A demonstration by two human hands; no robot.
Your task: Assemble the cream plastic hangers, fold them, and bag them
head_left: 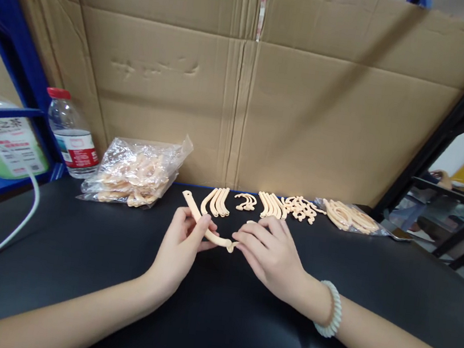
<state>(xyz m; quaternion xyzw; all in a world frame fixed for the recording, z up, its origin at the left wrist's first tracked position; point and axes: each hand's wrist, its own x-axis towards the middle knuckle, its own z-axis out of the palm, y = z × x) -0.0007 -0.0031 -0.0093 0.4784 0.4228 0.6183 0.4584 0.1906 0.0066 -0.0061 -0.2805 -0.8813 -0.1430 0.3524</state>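
My left hand [178, 250] grips a long, curved beige plastic bar [193, 206] with a hole near its upper end. The bar slants down to the right. At its lower end sits a small beige hook-like piece [231, 247], pinched by the fingertips of my right hand [272, 254], which partly cover it. Whether the two pieces are joined or only touching, I cannot tell. Just beyond my hands lie a left row of similar curved bars [221, 202], a few small hook pieces [247, 202], a right row of bars [269, 205] and a loose pile of hooks [301, 208].
A clear bag of beige parts [137, 175] rests at the back left, beside a red-capped bottle [74, 143]. Another bag of curved parts [351, 216] lies at the back right. Cardboard [164, 72] walls off the black table [74, 250]. A white cable [11, 235] crosses the left side.
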